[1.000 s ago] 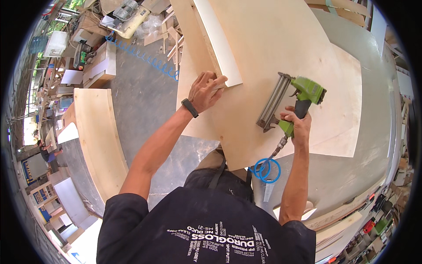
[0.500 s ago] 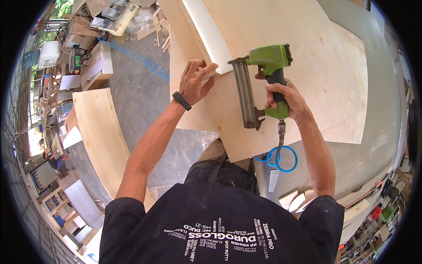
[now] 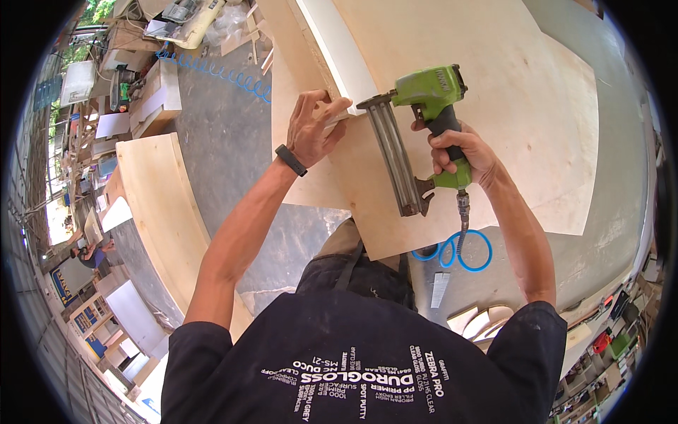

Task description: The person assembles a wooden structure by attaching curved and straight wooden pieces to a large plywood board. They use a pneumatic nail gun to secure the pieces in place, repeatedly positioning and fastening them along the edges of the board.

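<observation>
Head view: right hand [image 3: 462, 152] clenched around green pneumatic nail gun [image 3: 417, 120]; left hand [image 3: 314, 127] fingers press white strip [image 3: 339, 56] onto pale plywood sheet [image 3: 508, 106].

Bright, even daylight fills the sharp central view, brightest at the upper left, with soft shadows under the plywood [image 3: 494, 106], while the fisheye bends straight edges toward the black, slightly blurred rim.
</observation>
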Demonstrator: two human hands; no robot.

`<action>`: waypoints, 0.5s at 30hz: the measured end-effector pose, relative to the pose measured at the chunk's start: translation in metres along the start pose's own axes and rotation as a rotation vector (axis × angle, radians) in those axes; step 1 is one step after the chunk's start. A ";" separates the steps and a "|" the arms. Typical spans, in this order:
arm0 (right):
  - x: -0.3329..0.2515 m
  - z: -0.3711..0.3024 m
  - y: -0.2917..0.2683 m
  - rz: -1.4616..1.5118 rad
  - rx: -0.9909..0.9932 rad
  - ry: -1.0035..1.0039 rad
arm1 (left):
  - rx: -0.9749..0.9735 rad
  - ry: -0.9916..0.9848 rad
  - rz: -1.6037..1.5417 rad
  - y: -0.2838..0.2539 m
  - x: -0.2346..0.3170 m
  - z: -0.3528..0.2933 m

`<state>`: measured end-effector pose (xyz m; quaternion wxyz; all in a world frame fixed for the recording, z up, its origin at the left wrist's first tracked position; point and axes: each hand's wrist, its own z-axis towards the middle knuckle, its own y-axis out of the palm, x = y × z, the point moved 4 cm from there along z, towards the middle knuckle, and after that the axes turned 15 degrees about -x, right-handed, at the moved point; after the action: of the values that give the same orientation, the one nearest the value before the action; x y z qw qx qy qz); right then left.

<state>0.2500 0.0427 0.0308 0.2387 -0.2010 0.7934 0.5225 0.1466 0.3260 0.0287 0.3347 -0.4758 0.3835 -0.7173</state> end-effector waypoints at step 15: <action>-0.004 0.007 0.006 -0.036 -0.021 0.014 | -0.012 -0.001 0.009 -0.001 0.000 0.001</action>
<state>0.2509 0.0520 0.0345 0.2404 -0.2214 0.7857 0.5252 0.1475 0.3257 0.0297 0.3351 -0.4763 0.3897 -0.7134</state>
